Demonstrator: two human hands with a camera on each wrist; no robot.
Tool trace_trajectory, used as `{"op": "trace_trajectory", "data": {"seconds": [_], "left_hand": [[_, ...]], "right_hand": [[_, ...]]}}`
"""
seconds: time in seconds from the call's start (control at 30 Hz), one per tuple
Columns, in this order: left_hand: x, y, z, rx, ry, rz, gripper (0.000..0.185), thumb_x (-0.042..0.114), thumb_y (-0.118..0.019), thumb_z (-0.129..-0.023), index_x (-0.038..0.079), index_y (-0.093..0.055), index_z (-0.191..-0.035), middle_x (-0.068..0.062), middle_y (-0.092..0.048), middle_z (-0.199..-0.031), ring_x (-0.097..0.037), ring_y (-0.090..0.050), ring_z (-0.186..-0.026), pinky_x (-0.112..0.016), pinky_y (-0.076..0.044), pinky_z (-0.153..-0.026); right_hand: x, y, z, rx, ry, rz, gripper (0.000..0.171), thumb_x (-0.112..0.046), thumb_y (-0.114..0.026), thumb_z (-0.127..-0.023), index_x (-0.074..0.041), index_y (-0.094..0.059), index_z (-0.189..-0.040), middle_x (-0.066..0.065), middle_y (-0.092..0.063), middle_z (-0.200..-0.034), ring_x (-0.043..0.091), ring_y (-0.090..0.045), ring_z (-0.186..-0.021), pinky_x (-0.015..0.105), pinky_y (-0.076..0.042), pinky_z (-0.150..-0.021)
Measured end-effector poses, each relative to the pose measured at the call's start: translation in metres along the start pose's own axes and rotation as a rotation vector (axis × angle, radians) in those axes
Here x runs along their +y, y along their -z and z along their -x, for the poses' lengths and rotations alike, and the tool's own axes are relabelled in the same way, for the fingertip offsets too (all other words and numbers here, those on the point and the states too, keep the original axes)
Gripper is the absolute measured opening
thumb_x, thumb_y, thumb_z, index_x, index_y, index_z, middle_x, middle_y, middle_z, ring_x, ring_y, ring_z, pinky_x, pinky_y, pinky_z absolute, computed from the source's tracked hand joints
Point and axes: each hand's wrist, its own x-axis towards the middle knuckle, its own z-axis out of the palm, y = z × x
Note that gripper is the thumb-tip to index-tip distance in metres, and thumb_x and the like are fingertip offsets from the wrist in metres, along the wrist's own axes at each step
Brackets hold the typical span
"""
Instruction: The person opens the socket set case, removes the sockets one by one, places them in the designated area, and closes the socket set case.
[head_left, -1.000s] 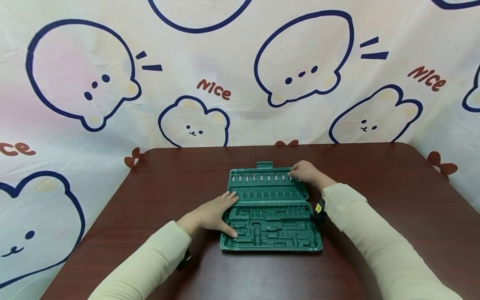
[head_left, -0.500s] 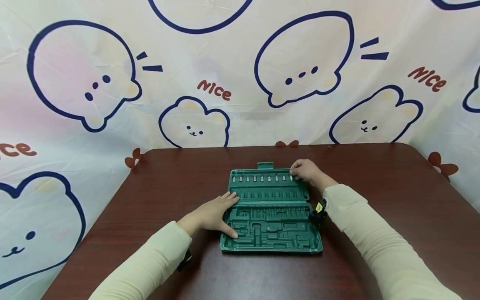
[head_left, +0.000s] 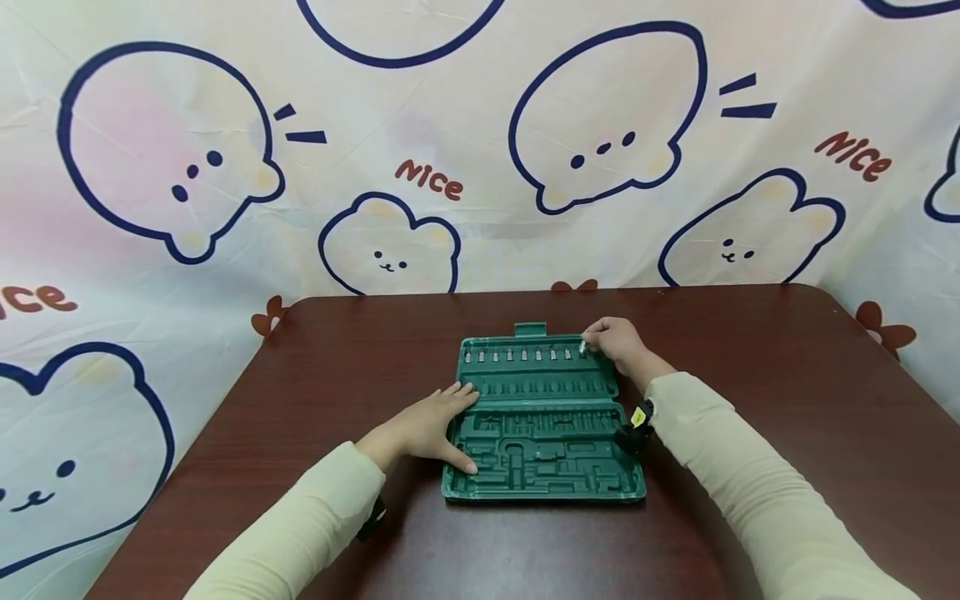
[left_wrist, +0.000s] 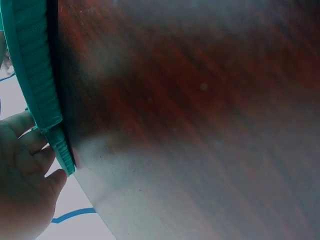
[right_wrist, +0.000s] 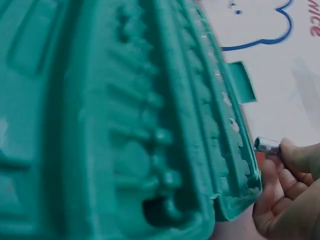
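We've got a dark green moulded plastic tool tray on a reddish-brown wood-grain table, and the green reads more teal in the wrist views. The little metal socket is shiny silver, same as the row of silver bits along the tray's far edge. Both long sleeves are pale cream. Behind it all hangs a white and soft pink cloth backdrop printed with navy-outlined cartoon bears and rust-red "Nice" lettering.
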Motion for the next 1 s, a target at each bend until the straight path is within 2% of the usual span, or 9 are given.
{"op": "trace_trajectory", "data": {"seconds": [0.17,0.33,0.5,0.63,0.77,1.0], "left_hand": [[0.001,0.001,0.001,-0.002,-0.016,-0.011,0.104,0.062,-0.062,-0.060,0.011,-0.018,-0.139,-0.005,-0.010,-0.143,-0.020,-0.002,-0.130,-0.042,-0.007,-0.101],[0.000,0.001,0.003,-0.002,-0.034,-0.047,0.103,0.063,-0.060,-0.062,0.009,-0.017,-0.139,-0.006,-0.010,-0.143,-0.022,-0.003,-0.130,-0.042,-0.006,-0.101],[0.001,-0.002,0.002,-0.008,-0.038,-0.048,0.104,0.064,-0.059,-0.063,0.010,-0.015,-0.139,-0.005,-0.008,-0.143,-0.021,-0.002,-0.130,-0.040,-0.007,-0.102],[0.001,-0.003,0.001,-0.009,-0.039,-0.032,0.103,0.063,-0.060,-0.063,0.010,-0.015,-0.139,-0.006,-0.008,-0.143,-0.022,-0.001,-0.130,-0.041,-0.010,-0.101],[0.001,-0.004,0.002,-0.012,-0.031,-0.032,0.104,0.064,-0.059,-0.062,0.011,-0.014,-0.140,-0.004,-0.007,-0.144,-0.021,-0.001,-0.130,-0.041,-0.011,-0.101],[0.000,-0.001,0.000,-0.014,-0.022,-0.040,0.105,0.065,-0.059,-0.062,0.011,-0.015,-0.139,-0.005,-0.007,-0.143,-0.022,-0.001,-0.130,-0.042,-0.012,-0.101]], "right_hand": [[-0.005,0.010,0.004,0.028,-0.020,-0.133,0.021,-0.015,-0.045,-0.091,0.001,-0.050,-0.103,0.013,-0.049,-0.097,0.027,-0.048,-0.089,0.035,-0.042,-0.077],[-0.005,0.021,0.013,0.007,0.013,-0.160,0.022,-0.017,-0.048,-0.090,0.001,-0.049,-0.103,0.015,-0.049,-0.100,0.031,-0.048,-0.097,0.040,-0.041,-0.082],[0.006,0.038,0.025,-0.007,0.041,-0.191,0.027,-0.016,-0.048,-0.090,0.005,-0.047,-0.107,0.010,-0.051,-0.090,0.032,-0.048,-0.095,0.042,-0.039,-0.084],[0.015,0.054,0.034,-0.014,0.022,-0.155,0.033,-0.017,-0.047,-0.090,0.008,-0.045,-0.112,0.007,-0.050,-0.090,0.026,-0.050,-0.089,0.041,-0.040,-0.083],[0.026,0.068,0.042,-0.006,-0.003,-0.111,0.035,-0.019,-0.046,-0.091,0.008,-0.044,-0.113,0.007,-0.050,-0.091,0.018,-0.051,-0.082,0.035,-0.042,-0.079],[0.042,0.085,0.053,0.002,-0.022,-0.048,0.038,-0.021,-0.047,-0.090,0.009,-0.044,-0.114,0.006,-0.052,-0.090,0.018,-0.052,-0.081,0.033,-0.043,-0.077]]}}
